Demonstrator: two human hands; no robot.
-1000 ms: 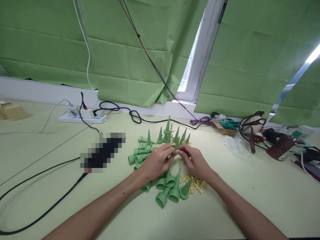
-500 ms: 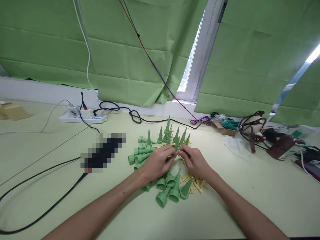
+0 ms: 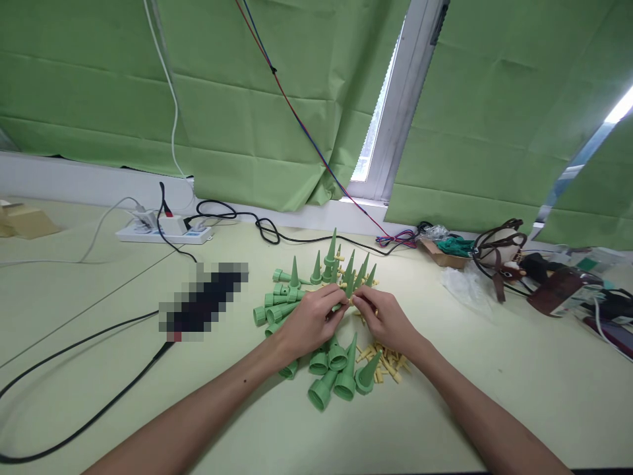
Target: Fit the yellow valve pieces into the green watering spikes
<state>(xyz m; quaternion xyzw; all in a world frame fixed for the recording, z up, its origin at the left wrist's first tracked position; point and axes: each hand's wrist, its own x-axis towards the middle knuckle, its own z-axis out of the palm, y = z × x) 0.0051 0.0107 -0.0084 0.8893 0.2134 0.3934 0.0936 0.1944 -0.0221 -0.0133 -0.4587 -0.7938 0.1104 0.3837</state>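
Observation:
My left hand (image 3: 310, 322) is closed around a green cone-shaped plastic piece (image 3: 349, 288) whose tip points up between my two hands. My right hand (image 3: 386, 320) pinches a small yellow plug (image 3: 351, 301) against the side of that cone. Both hands hover over a heap of green cones (image 3: 330, 381) lying on the pale green table (image 3: 445, 409). Several more cones stand upright (image 3: 330, 258) just behind my fingers. A scatter of small yellow plugs (image 3: 386, 364) lies under my right wrist.
A white power strip (image 3: 163, 231) with plugs and black cables (image 3: 74, 369) lies at the left. A blurred dark object (image 3: 202, 302) sits left of the cones. Bags, straps and clutter (image 3: 519, 264) fill the right side. Green curtains (image 3: 247, 99) hang behind.

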